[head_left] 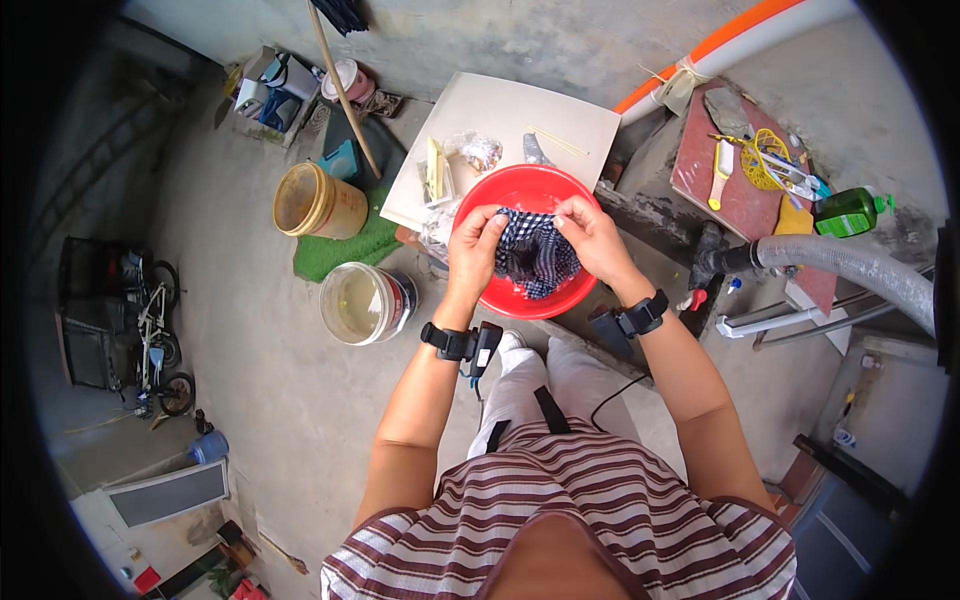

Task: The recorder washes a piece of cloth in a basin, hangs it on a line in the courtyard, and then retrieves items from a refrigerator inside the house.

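A dark blue and white checked cloth (540,255) hangs spread between my two hands over a red basin (577,295). My left hand (478,245) pinches its upper left edge between thumb and fingers. At the upper right edge, my right hand (595,240) grips it in the same way. The cloth's lower part bunches down into the basin and hides most of the inside. Each wrist wears a black strap with a small device on it.
The basin rests on a pale board (470,100) with chopsticks (560,140) and plastic packets. Left stand a yellow bucket (345,210) and a white bucket (360,305). Right, a red slab (695,180) bears a brush (721,175) and green bottle (848,213); a grey hose (840,260) runs below.
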`<control>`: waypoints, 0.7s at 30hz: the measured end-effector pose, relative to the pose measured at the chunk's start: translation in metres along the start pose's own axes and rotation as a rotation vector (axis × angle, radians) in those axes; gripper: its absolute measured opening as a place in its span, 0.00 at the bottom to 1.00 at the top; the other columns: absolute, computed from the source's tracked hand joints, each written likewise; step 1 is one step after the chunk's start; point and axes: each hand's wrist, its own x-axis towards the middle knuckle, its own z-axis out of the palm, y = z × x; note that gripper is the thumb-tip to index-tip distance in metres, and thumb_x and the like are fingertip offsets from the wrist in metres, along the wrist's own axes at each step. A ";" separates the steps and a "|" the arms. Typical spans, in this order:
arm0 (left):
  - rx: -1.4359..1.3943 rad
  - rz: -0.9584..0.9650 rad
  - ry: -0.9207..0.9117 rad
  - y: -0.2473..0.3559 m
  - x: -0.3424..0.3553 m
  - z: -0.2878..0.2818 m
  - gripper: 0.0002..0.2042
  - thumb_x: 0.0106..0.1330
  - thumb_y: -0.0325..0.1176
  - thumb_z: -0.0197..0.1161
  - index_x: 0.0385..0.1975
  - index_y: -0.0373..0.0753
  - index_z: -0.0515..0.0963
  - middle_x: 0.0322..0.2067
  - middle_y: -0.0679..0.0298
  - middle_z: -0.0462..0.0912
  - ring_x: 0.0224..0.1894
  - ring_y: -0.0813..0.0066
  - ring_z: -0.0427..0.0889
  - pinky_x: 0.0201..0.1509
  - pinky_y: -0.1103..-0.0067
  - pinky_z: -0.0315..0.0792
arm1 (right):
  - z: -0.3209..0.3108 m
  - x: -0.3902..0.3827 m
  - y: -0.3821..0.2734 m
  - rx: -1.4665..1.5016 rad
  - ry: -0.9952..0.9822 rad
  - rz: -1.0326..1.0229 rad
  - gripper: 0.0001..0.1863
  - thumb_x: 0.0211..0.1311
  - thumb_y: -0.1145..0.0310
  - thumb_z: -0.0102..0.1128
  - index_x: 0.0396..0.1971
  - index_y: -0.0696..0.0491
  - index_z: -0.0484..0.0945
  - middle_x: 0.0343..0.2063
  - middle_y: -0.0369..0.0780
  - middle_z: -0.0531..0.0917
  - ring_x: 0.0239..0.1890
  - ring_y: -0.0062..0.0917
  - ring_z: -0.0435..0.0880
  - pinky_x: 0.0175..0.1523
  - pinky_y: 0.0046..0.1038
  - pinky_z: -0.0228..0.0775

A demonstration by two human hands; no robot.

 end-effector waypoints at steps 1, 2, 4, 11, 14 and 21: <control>0.002 -0.012 0.004 -0.004 0.001 -0.004 0.07 0.60 0.29 0.55 0.33 0.33 0.75 0.27 0.71 0.76 0.31 0.87 0.71 0.37 0.87 0.66 | 0.004 0.000 0.002 0.087 -0.012 0.034 0.03 0.58 0.74 0.49 0.30 0.58 0.70 0.25 0.33 0.74 0.29 0.13 0.71 0.36 0.19 0.64; 0.020 -0.027 0.008 -0.007 0.001 -0.008 0.07 0.60 0.29 0.55 0.33 0.33 0.75 0.27 0.71 0.76 0.31 0.87 0.71 0.37 0.87 0.66 | 0.008 -0.001 0.003 0.174 -0.021 0.068 0.03 0.59 0.74 0.49 0.31 0.58 0.69 0.25 0.33 0.73 0.30 0.13 0.70 0.37 0.18 0.64; 0.034 -0.034 0.011 -0.008 0.006 -0.014 0.07 0.60 0.29 0.55 0.34 0.33 0.75 0.27 0.71 0.76 0.31 0.87 0.71 0.37 0.87 0.66 | 0.010 0.000 0.001 0.189 -0.067 0.096 0.04 0.60 0.74 0.48 0.31 0.58 0.69 0.25 0.31 0.72 0.31 0.12 0.68 0.38 0.17 0.62; -0.005 -0.032 -0.026 -0.007 0.020 -0.021 0.07 0.60 0.29 0.55 0.34 0.33 0.75 0.28 0.71 0.76 0.32 0.87 0.71 0.38 0.87 0.66 | 0.014 0.003 -0.010 0.200 -0.163 0.193 0.04 0.57 0.74 0.52 0.29 0.58 0.71 0.24 0.30 0.74 0.27 0.10 0.70 0.33 0.15 0.64; -0.012 -0.046 -0.081 -0.005 0.018 -0.019 0.07 0.60 0.29 0.55 0.35 0.33 0.74 0.30 0.70 0.77 0.33 0.86 0.72 0.39 0.87 0.66 | 0.007 0.007 0.001 0.227 -0.150 0.245 0.02 0.56 0.75 0.52 0.28 0.57 0.71 0.23 0.30 0.74 0.26 0.10 0.71 0.33 0.14 0.64; 0.059 0.047 -0.374 -0.001 0.004 0.003 0.06 0.57 0.27 0.56 0.32 0.34 0.76 0.32 0.63 0.74 0.38 0.76 0.72 0.45 0.82 0.65 | 0.025 0.014 0.018 0.359 0.105 0.096 0.03 0.55 0.79 0.51 0.26 0.56 0.70 0.22 0.30 0.73 0.25 0.08 0.70 0.30 0.12 0.62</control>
